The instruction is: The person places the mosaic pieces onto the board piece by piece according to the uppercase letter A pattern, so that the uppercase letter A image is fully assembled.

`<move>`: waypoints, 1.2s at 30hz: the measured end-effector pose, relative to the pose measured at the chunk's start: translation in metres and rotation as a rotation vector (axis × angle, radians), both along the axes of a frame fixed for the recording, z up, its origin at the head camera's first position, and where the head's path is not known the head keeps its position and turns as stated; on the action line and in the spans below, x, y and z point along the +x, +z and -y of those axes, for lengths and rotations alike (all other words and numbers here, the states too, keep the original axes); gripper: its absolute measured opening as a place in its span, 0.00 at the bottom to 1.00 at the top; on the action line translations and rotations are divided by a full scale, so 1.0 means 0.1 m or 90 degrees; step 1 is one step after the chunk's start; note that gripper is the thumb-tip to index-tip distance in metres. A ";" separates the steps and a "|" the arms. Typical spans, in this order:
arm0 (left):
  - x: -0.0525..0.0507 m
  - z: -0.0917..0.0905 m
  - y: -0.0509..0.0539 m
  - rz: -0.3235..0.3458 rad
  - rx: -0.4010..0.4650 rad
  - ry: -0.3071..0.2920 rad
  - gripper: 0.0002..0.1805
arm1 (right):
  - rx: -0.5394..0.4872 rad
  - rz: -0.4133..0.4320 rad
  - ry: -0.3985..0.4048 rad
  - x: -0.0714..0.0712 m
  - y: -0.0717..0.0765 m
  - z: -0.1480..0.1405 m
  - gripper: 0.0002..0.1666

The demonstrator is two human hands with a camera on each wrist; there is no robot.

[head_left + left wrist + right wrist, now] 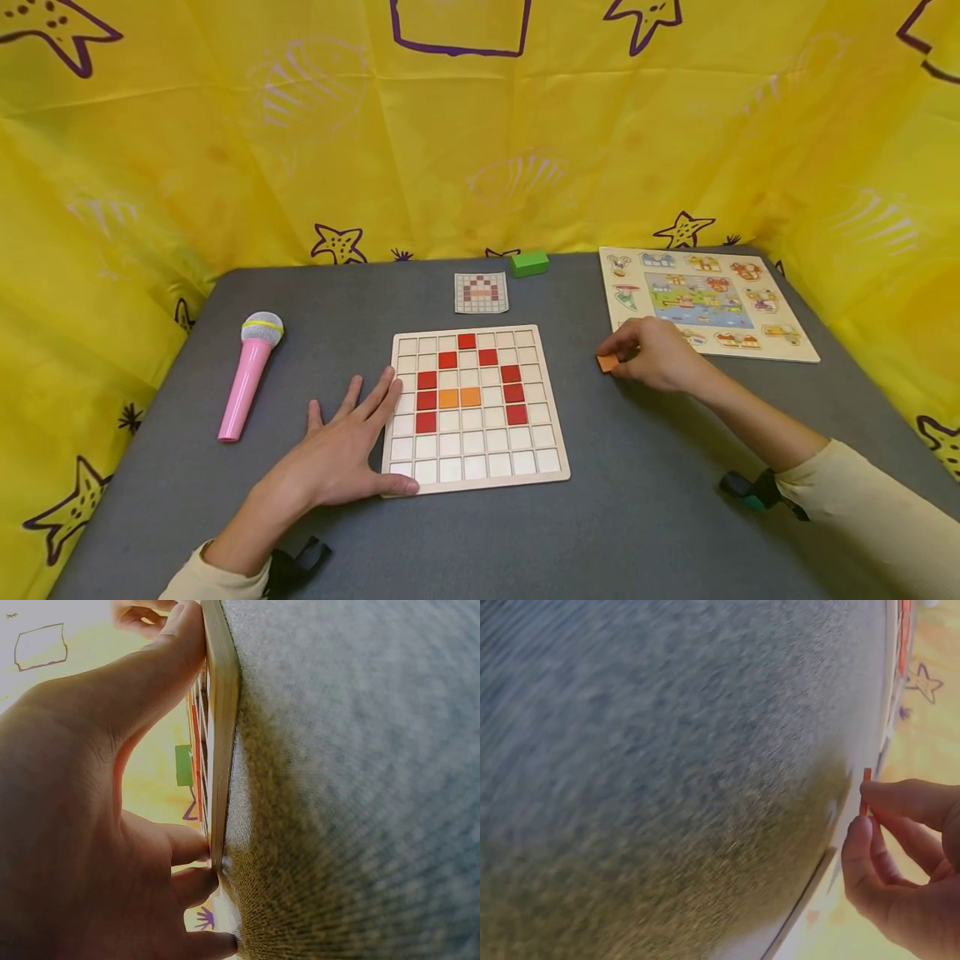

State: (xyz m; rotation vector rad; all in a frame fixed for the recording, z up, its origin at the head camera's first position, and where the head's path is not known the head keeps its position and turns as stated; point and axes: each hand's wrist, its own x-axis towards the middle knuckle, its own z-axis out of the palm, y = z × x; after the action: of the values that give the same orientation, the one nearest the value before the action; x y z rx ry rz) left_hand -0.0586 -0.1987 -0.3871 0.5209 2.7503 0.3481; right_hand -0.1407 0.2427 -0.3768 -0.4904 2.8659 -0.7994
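A wooden grid board lies flat on the grey table, with several red tiles in an arch and two orange tiles side by side. My left hand rests at the board's left side, fingers spread, the thumb on its near left corner. In the left wrist view, that hand's thumb and fingertips touch the board's edge. To the right of the board, my right hand pinches a small square orange tile between thumb and fingers. The tile appears edge-on in the right wrist view.
Behind the board lie a small pattern card and a green block. A pink toy microphone lies at the left. A wooden picture puzzle sits back right, partly behind my right hand. Yellow cloth encloses the table.
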 end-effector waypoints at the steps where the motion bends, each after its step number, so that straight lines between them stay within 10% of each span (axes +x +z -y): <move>1: 0.00 0.00 0.00 0.000 0.000 0.000 0.76 | -0.001 -0.001 0.000 0.00 0.01 0.01 0.16; 36: 0.00 0.00 0.01 0.002 0.002 -0.005 0.75 | -0.085 0.095 0.016 0.00 0.08 0.75 0.14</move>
State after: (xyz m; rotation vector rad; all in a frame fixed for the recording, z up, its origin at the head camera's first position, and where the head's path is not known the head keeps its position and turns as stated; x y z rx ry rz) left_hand -0.0585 -0.1991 -0.3860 0.5311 2.7438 0.3507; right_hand -0.1404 0.1681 -0.3687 -0.4593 2.6782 -0.9831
